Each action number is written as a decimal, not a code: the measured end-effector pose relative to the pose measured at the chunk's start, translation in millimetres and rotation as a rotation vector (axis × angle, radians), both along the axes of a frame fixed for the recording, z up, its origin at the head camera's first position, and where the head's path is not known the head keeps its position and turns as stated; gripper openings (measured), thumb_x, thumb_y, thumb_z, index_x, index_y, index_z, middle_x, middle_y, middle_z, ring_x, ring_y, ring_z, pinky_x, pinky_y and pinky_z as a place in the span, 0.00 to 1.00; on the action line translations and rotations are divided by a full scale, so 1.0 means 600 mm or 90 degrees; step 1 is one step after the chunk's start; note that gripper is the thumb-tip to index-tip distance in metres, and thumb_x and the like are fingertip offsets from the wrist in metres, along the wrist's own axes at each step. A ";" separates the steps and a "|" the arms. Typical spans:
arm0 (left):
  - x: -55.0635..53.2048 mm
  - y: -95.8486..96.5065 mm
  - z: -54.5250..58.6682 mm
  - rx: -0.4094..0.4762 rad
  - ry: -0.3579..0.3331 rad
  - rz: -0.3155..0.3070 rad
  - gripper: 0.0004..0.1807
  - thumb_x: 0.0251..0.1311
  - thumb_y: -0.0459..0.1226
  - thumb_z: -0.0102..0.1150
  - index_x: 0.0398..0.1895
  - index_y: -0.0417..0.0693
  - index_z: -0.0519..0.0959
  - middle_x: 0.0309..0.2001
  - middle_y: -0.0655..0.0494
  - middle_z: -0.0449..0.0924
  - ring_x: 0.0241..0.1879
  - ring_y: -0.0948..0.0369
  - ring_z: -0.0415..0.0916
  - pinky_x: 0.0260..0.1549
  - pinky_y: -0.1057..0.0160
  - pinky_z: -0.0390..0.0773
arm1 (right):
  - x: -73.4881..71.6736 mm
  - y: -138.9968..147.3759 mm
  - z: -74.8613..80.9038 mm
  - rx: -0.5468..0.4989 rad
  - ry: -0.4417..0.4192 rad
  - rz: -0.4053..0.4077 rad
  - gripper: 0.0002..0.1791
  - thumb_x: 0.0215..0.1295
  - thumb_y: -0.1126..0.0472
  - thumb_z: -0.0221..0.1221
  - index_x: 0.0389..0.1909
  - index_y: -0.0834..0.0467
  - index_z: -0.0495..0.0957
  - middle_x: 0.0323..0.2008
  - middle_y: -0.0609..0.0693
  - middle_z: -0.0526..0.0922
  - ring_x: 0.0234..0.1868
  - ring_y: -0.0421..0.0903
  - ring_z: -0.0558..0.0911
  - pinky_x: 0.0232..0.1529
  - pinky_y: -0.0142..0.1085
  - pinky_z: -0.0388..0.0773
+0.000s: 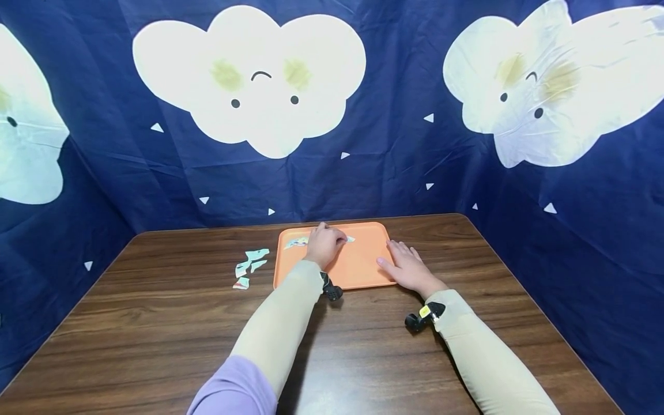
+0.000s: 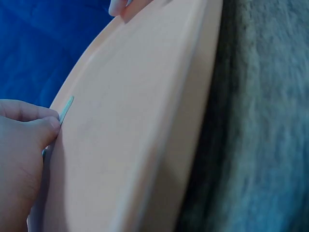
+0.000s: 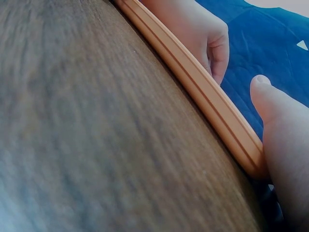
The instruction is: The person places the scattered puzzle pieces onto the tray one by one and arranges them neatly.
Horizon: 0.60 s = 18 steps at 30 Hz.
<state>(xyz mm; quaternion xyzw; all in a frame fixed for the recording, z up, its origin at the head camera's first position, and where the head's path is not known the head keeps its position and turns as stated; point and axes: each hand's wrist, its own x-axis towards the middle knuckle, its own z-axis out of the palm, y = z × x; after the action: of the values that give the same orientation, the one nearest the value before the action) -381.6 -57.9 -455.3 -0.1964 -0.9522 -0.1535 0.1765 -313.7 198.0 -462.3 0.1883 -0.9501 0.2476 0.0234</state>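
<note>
Flat pieces [image 1: 297,242] in orange tray [image 1: 361,266]

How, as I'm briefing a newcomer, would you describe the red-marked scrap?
On the brown table, find the orange tray. Left of it lie pale scraps. The red-marked scrap is the one nearest the viewer, its red patch showing plainest.

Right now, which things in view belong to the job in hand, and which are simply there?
Seemingly part of the job:
orange tray
left hand, pinching a pale piece
right hand, at the tray's right edge
pieces on the tray
similar loose pieces left of it

Simply there:
blue cloud backdrop
brown table
wrist cameras
</note>
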 end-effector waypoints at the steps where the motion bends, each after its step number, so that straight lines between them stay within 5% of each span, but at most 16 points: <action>1: 0.001 0.000 0.001 0.003 0.004 -0.002 0.07 0.67 0.43 0.64 0.41 0.59 0.90 0.42 0.64 0.89 0.47 0.55 0.74 0.52 0.53 0.70 | 0.001 0.000 0.001 -0.002 0.000 -0.001 0.46 0.76 0.34 0.43 0.78 0.66 0.52 0.77 0.64 0.55 0.79 0.62 0.50 0.75 0.60 0.40; 18: 0.059 -0.067 0.037 0.091 -0.043 -0.030 0.10 0.66 0.42 0.64 0.46 0.52 0.88 0.52 0.57 0.86 0.57 0.47 0.74 0.61 0.44 0.65 | 0.000 -0.003 0.005 0.007 -0.003 -0.001 0.44 0.77 0.36 0.44 0.78 0.66 0.53 0.77 0.64 0.56 0.78 0.63 0.51 0.75 0.60 0.40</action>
<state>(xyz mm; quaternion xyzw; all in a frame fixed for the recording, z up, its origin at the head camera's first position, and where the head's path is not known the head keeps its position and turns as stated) -346.3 -98.2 -433.4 -0.2005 -0.9393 -0.2318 0.1543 -313.6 196.2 -459.3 0.1874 -0.9516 0.2428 0.0201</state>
